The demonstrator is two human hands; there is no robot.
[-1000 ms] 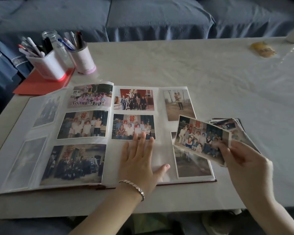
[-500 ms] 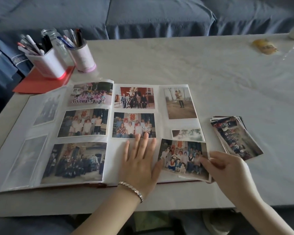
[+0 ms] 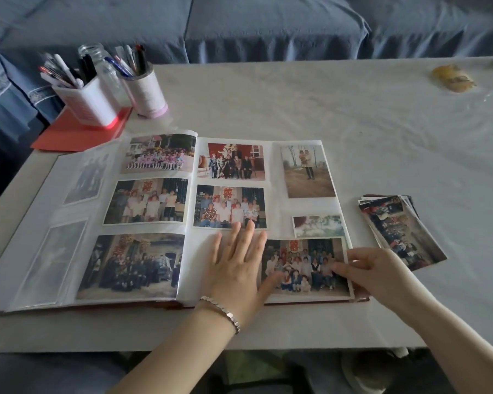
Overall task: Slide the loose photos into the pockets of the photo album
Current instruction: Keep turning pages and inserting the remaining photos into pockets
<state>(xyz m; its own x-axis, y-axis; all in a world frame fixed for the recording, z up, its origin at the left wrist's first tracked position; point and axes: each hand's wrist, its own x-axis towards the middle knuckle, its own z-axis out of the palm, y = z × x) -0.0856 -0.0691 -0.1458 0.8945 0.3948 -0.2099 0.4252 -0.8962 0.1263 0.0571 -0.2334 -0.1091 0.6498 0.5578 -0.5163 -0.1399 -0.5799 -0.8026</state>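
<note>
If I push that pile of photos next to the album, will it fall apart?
Probably yes: the pile of photos lies fanned out with uneven edges, so the thin prints would likely slide over each other. They look light and bendy, so the smooth table would hardly slow them.

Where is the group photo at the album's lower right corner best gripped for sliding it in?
By its right short edge, from the right. The group photo lies flat on the album page with the left hand pressed flat at its left end, so only the right edge, at the page margin, is free for a thumb-and-finger grip. The right hand pinches there.
</note>
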